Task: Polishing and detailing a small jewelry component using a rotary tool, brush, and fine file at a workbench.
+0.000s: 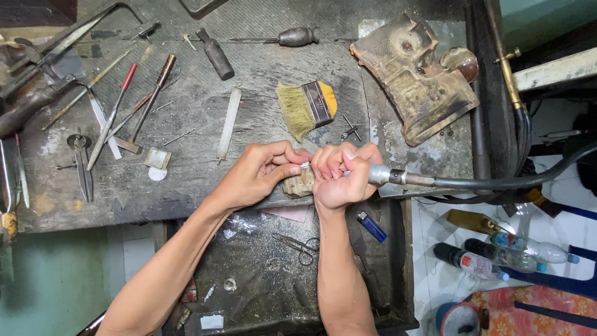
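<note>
Our left hand (261, 174) pinches a small silver ring (305, 165); our right hand (341, 175) is clenched around a flex-shaft handpiece (388, 175).

Left hand (261, 171) pinching a small ring (305, 165), right hand (342, 174) around a flex-shaft handpiece (388, 175) over the workbench (186, 186).

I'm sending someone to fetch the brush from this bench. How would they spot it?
Start at the grey workbench and look just above the two hands near its middle. The brush lies flat there, left of a rusty metal block. Its straw-coloured bristles and yellow-tipped handle set it apart from the thin metal tools nearby.
</note>
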